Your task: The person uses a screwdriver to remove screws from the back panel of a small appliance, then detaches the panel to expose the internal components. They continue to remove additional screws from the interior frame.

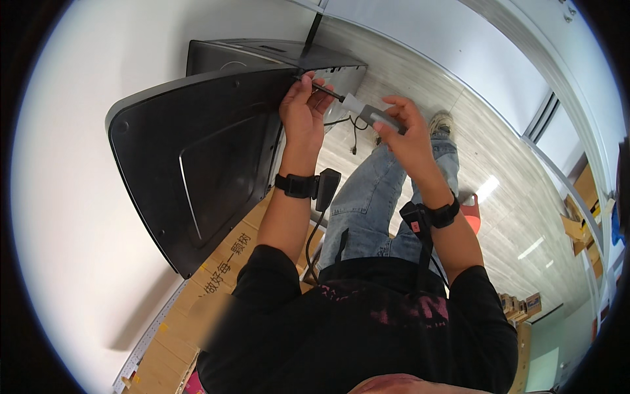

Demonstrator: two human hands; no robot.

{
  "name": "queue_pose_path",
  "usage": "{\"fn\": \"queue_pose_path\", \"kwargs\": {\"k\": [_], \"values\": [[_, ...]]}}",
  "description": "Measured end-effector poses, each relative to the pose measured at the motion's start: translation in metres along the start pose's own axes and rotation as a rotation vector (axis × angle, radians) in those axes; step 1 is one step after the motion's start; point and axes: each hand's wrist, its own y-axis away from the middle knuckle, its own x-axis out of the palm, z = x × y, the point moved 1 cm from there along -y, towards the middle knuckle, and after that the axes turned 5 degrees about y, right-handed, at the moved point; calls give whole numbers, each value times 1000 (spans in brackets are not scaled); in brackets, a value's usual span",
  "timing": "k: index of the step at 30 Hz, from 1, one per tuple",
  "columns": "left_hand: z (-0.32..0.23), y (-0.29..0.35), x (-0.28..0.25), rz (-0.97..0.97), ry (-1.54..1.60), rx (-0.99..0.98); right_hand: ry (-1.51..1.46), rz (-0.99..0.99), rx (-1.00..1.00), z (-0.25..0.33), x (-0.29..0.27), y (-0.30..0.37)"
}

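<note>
My right hand (410, 134) is wrapped around the grey handle of a screwdriver (353, 105), its dark shaft pointing up and left. The fingers of my left hand (304, 108) are closed around the front of the shaft, by the corner of a large black panel (236, 141). The tip is hidden behind them. Tilted and broad, the panel has rounded corners, several holes along its rim and a curved silver line. Behind it stands a black appliance body (282, 49) with a pale metal side (348, 82).
A black cable (355, 138) with a plug lies on the wood-look floor (512, 217) beside my shoe (441, 122). Cardboard (170, 328) lies under the panel at the left. A red object (470, 213) stands behind my right forearm. Shelving with boxes (581, 197) is at the far right.
</note>
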Motion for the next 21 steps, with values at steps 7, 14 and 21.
{"fn": "queue_pose_path", "kwargs": {"k": [7,14,21], "values": [[5,-7,-7,-23,-63,20,-177,-24,-18,-5,2,-3],[2,-2,0,-26,-23,2,-211,78,145,-4,-8,-7],[5,-6,-4,-16,-76,15,169,-153,-316,-26,2,-12]]}}
